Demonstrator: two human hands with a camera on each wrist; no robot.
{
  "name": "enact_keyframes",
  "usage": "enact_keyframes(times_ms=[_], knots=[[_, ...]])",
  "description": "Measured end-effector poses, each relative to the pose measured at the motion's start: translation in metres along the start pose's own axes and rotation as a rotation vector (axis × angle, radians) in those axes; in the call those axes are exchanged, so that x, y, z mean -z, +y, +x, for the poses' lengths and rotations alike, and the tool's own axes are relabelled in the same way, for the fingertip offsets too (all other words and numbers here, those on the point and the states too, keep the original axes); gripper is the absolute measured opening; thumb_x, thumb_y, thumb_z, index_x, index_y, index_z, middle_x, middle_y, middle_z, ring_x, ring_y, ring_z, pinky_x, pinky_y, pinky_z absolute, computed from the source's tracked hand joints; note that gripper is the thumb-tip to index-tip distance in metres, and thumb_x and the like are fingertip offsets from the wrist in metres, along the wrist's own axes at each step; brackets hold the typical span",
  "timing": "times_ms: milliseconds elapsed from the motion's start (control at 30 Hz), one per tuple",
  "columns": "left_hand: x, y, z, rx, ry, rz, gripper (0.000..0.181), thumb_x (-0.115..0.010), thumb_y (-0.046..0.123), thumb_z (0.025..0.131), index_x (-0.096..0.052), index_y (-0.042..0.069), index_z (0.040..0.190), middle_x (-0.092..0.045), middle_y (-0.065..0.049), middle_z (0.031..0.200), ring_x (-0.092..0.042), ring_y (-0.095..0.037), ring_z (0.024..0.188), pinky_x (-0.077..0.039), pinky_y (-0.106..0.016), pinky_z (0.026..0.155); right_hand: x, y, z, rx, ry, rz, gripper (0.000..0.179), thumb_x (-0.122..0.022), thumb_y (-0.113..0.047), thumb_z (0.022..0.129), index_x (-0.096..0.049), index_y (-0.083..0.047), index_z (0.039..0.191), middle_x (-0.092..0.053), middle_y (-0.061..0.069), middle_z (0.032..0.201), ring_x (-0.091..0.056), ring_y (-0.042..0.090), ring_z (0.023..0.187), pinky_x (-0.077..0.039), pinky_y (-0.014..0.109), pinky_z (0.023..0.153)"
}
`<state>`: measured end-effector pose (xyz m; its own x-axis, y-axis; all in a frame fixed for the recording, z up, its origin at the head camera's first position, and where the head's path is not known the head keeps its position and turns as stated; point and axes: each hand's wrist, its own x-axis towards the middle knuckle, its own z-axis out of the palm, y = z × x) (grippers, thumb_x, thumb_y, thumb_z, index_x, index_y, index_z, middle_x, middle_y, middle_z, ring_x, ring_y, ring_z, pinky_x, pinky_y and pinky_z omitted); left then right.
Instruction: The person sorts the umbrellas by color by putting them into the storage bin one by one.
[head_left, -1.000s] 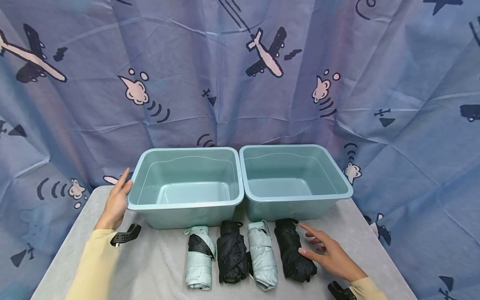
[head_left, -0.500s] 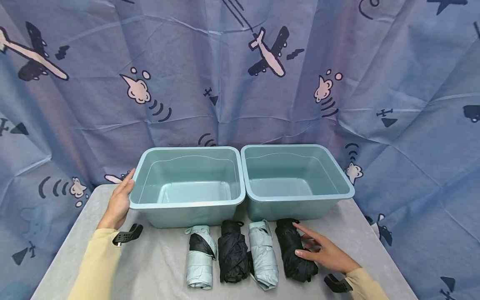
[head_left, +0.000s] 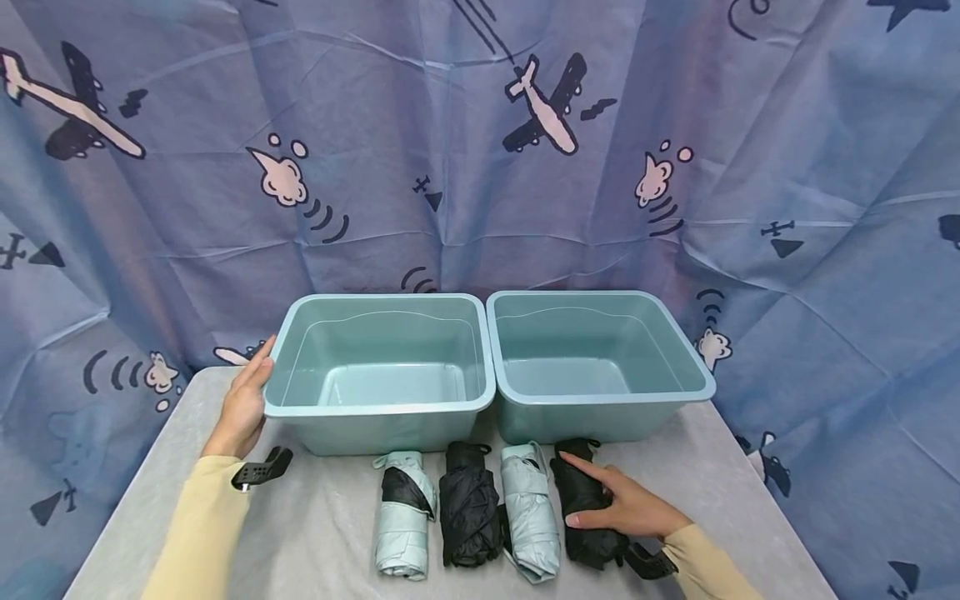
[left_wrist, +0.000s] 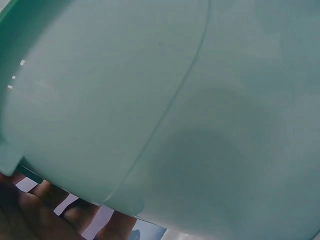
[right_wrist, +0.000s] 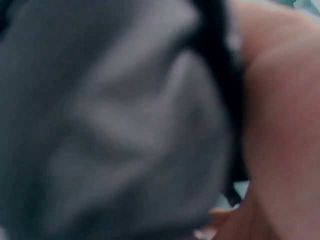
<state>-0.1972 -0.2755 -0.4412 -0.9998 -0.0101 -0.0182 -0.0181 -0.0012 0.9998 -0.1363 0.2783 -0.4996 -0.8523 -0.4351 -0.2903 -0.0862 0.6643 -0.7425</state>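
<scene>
We've got a big purple-blue fabric curtain behind a pale grey table. On it, a sea-green rectangular plastic left bin sits beside a matching right bin. In front lie four rolled-up cloth bundles: left mint bundle, left black bundle, right mint bundle, right black bundle. None's lifted, so we'd call this barely started, all four left. We see the left hand, fingers slightly apart, against the left bin; the right hand lays spread thumb and forefinger over the right black bundle, though we can't tell if it's gripped.
</scene>
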Motion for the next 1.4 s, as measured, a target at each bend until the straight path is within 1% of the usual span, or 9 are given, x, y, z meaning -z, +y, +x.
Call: enact_keyframes(times_ms=[200, 467, 567, 733, 867, 1000, 1133, 1267, 1400], knots=[[0.001, 0.0, 0.0, 0.012, -0.004, -0.034, 0.059, -0.024, 0.038, 0.112, -0.003, 0.021, 0.165, 0.0, -0.005, 0.17, -0.012, -0.026, 0.152, -0.034, -0.022, 0.105, -0.002, -0.008, 0.002, -0.04, -0.013, 0.091, 0.094, -0.088, -0.029, 0.082, -0.036, -0.015, 0.159, -0.034, 0.03, 0.156, -0.033, 0.053, 0.139, -0.031, 0.072, 0.104], [0.0, -0.001, 0.0, 0.026, -0.005, -0.049, 0.059, -0.024, 0.038, 0.112, -0.002, 0.02, 0.165, 0.002, -0.004, 0.17, -0.012, -0.025, 0.152, -0.034, -0.02, 0.104, 0.002, 0.001, -0.008, -0.057, 0.022, 0.258, 0.098, -0.09, -0.018, 0.078, -0.036, -0.019, 0.159, -0.022, 0.027, 0.163, -0.013, 0.056, 0.146, -0.02, 0.078, 0.104], [-0.001, -0.001, 0.0, 0.033, -0.005, -0.04, 0.06, -0.024, 0.038, 0.112, -0.002, 0.02, 0.165, 0.002, -0.003, 0.171, -0.01, -0.025, 0.152, -0.032, -0.021, 0.106, 0.005, 0.001, -0.017, -0.059, 0.052, 0.267, 0.099, -0.09, -0.02, 0.078, -0.035, -0.025, 0.16, -0.022, 0.024, 0.164, -0.016, 0.056, 0.145, -0.026, 0.075, 0.104], [-0.001, 0.0, -0.001, 0.028, -0.008, -0.042, 0.06, -0.025, 0.039, 0.112, -0.002, 0.021, 0.165, 0.003, -0.003, 0.171, -0.01, -0.025, 0.152, -0.034, -0.021, 0.104, 0.01, -0.013, -0.035, 0.004, 0.086, 0.293, 0.096, -0.087, -0.021, 0.082, -0.031, -0.03, 0.16, -0.018, 0.021, 0.165, -0.022, 0.053, 0.145, -0.036, 0.067, 0.102], [-0.001, 0.0, -0.001, 0.017, -0.009, -0.045, 0.061, -0.025, 0.04, 0.112, -0.002, 0.02, 0.164, 0.004, -0.005, 0.17, -0.011, -0.026, 0.152, -0.036, -0.018, 0.1, 0.014, -0.03, -0.046, 0.051, 0.107, 0.315, 0.095, -0.084, -0.018, 0.085, -0.029, -0.033, 0.161, -0.015, 0.016, 0.167, -0.019, 0.05, 0.147, -0.031, 0.072, 0.105], [-0.002, 0.0, 0.0, 0.013, -0.01, -0.057, 0.06, -0.025, 0.039, 0.112, -0.002, 0.02, 0.165, 0.004, -0.004, 0.17, -0.01, -0.024, 0.152, -0.033, -0.021, 0.105, 0.017, -0.049, -0.052, 0.085, 0.147, 0.311, 0.095, -0.083, -0.017, 0.086, -0.028, -0.038, 0.16, -0.018, 0.006, 0.167, -0.016, 0.041, 0.15, -0.024, 0.073, 0.109], [-0.001, 0.0, 0.0, 0.018, -0.008, -0.06, 0.06, -0.025, 0.039, 0.112, -0.003, 0.021, 0.165, 0.003, -0.003, 0.17, -0.009, -0.024, 0.152, -0.03, -0.025, 0.111, 0.018, -0.067, -0.054, 0.17, 0.17, 0.302, 0.094, -0.082, -0.012, 0.087, -0.028, -0.036, 0.16, -0.022, 0.003, 0.166, -0.03, 0.025, 0.147, -0.038, 0.051, 0.11], [-0.001, -0.001, 0.0, 0.016, -0.005, -0.05, 0.061, -0.026, 0.04, 0.112, -0.003, 0.02, 0.165, 0.002, -0.004, 0.17, -0.008, -0.025, 0.153, -0.031, -0.023, 0.109, 0.018, -0.088, -0.048, 0.302, 0.152, 0.355, 0.094, -0.08, -0.004, 0.087, -0.028, -0.028, 0.162, -0.023, 0.009, 0.165, -0.047, 0.013, 0.136, -0.047, 0.029, 0.101], [-0.001, 0.0, 0.0, 0.013, -0.004, -0.046, 0.061, -0.026, 0.04, 0.112, -0.003, 0.02, 0.165, 0.002, -0.005, 0.17, -0.009, -0.025, 0.153, -0.033, -0.02, 0.106, 0.019, -0.112, -0.037, 0.378, 0.148, 0.378, 0.095, -0.081, -0.004, 0.086, -0.028, -0.028, 0.162, -0.026, 0.006, 0.165, -0.05, 0.018, 0.134, -0.047, 0.029, 0.101]])
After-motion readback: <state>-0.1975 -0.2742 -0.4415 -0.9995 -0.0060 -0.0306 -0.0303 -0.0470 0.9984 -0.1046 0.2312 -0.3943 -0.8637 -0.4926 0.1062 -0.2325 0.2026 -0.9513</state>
